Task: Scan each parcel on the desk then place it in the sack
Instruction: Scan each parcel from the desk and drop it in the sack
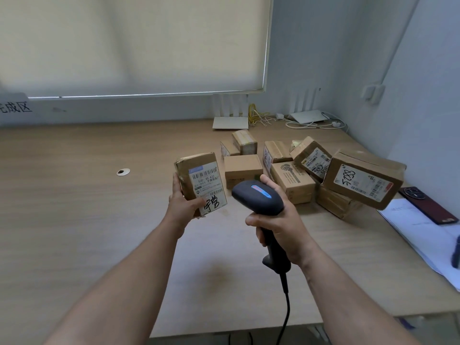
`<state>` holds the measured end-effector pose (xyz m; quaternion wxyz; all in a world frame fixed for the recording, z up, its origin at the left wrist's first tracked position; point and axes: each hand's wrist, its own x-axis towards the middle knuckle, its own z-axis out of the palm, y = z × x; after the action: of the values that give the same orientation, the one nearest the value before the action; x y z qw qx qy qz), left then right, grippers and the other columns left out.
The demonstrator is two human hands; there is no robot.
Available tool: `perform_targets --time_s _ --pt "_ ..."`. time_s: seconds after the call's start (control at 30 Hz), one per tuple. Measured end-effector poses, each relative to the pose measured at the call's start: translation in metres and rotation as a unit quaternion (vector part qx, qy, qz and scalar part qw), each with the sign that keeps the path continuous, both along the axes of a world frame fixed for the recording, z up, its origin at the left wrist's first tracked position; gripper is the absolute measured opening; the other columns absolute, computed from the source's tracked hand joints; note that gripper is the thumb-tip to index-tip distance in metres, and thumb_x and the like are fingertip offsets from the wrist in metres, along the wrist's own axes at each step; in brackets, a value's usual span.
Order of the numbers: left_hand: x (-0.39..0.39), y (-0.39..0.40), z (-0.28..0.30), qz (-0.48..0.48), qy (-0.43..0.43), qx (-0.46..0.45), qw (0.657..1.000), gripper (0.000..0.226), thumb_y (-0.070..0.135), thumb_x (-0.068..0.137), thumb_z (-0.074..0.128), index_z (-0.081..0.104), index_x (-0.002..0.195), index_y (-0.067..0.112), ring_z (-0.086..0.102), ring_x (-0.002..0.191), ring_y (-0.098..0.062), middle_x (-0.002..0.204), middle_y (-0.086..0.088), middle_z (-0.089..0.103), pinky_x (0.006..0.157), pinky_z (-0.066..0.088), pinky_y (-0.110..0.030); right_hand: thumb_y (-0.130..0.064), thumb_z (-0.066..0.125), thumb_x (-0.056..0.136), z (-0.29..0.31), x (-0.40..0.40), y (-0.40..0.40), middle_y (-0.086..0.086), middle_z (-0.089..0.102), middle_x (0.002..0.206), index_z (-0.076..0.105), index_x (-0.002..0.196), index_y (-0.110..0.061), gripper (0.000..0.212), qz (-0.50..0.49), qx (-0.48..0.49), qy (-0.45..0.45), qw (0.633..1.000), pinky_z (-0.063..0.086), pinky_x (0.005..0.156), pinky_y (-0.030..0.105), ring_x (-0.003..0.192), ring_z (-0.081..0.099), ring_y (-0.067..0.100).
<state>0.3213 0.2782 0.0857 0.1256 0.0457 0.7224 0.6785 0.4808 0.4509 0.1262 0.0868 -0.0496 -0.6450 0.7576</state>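
Head view: left hand (183, 204) grips a small cardboard parcel (200, 183) from its lower left, thumb across the bottom of the label, fingers wrapped behind the left edge. Parcel is lifted off the table (74, 207), tilted slightly, white shipping label with barcode and black handwritten marks facing the camera. Right hand (281, 225) is clenched around the handle of a dark handheld scanner (258, 199), index finger up along the far side of the head; scanner head sits just right of the held parcel, blue indicator strip lit on top, black cable (286, 310) dropping from the handle base past the table's near edge. Remaining parcels form a loose pile (298, 170) at mid-right of the table, behind and right of the scanner: several small brown boxes, some stacked, and one bigger box (363, 179) tilted on top of others at the right, label marked in black pen. Sack not in view. Back of the table: two white routers (230, 123) with antennas, yellow and white cables (261, 118) between them. Right edge: dark red phone (428, 205) lying on white papers (423, 235). Small round grommet hole (123, 172) on the left part of the table. Roller blind (134, 43) covers the window behind; partial sign with Chinese characters (15, 108) at far left.
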Motion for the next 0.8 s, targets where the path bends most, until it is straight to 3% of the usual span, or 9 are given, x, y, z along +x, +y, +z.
perform_targets --time_s 0.17,0.3,0.4,0.63,0.73,0.8 --pt "-0.005 -0.019 0.002 -0.023 0.000 0.020 1.000 0.107 -0.009 0.082 0.063 -0.002 0.150 0.042 0.062 0.105 -0.029 0.124 -0.009 0.057 0.075 0.056 -0.046 0.017 0.071 0.071 -0.012 -0.005 -0.016 -0.002 0.066 0.067 0.040 0.140 -0.036 0.093 0.001 0.011 -0.017 1.000 0.038 0.039 0.024 0.039 0.044 0.023" --pt "-0.009 -0.036 0.007 -0.029 0.023 0.037 0.999 0.098 -0.004 0.083 0.066 0.009 0.151 0.038 0.063 0.105 -0.024 0.117 -0.001 0.061 0.072 0.056 -0.038 0.019 0.069 0.073 -0.011 -0.010 -0.029 0.010 0.063 0.083 0.038 0.143 -0.034 0.093 -0.003 0.027 -0.016 1.000 0.040 0.040 0.025 0.041 0.045 0.024" --pt "-0.013 -0.044 0.010 -0.025 0.045 0.041 0.998 0.095 -0.004 0.084 0.065 0.011 0.152 0.034 0.063 0.105 -0.021 0.111 0.007 0.062 0.073 0.057 -0.037 0.019 0.069 0.073 -0.010 -0.013 -0.039 0.010 0.063 0.080 0.039 0.141 -0.034 0.091 -0.009 0.038 -0.010 0.999 0.039 0.040 0.025 0.041 0.045 0.024" --pt "-0.011 -0.063 0.009 -0.010 0.067 0.037 0.997 0.092 -0.001 0.085 0.066 0.014 0.152 0.036 0.060 0.112 -0.021 0.122 0.002 0.060 0.075 0.059 -0.038 0.016 0.071 0.072 -0.009 -0.014 -0.051 0.018 0.062 0.090 0.041 0.138 -0.038 0.090 0.013 0.045 -0.011 0.999 0.041 0.041 0.029 0.044 0.047 0.025" --pt "-0.006 -0.070 0.008 0.007 0.069 0.036 0.997 0.093 0.000 0.085 0.066 0.013 0.152 0.036 0.058 0.116 -0.023 0.129 -0.002 0.058 0.075 0.059 -0.039 0.006 0.075 0.062 -0.010 -0.013 -0.054 0.014 0.063 0.082 0.044 0.134 -0.041 0.090 0.022 0.028 -0.003 0.999 0.040 0.039 0.028 0.042 0.046 0.026" --pt "-0.001 -0.076 0.009 0.021 0.072 0.032 0.997 0.093 0.001 0.084 0.067 0.013 0.152 0.037 0.058 0.116 -0.023 0.130 -0.002 0.057 0.076 0.059 -0.040 0.010 0.075 0.064 -0.010 -0.012 -0.055 0.013 0.063 0.078 0.044 0.133 -0.041 0.090 0.028 0.026 -0.001 0.999 0.039 0.039 0.027 0.041 0.045 0.026"
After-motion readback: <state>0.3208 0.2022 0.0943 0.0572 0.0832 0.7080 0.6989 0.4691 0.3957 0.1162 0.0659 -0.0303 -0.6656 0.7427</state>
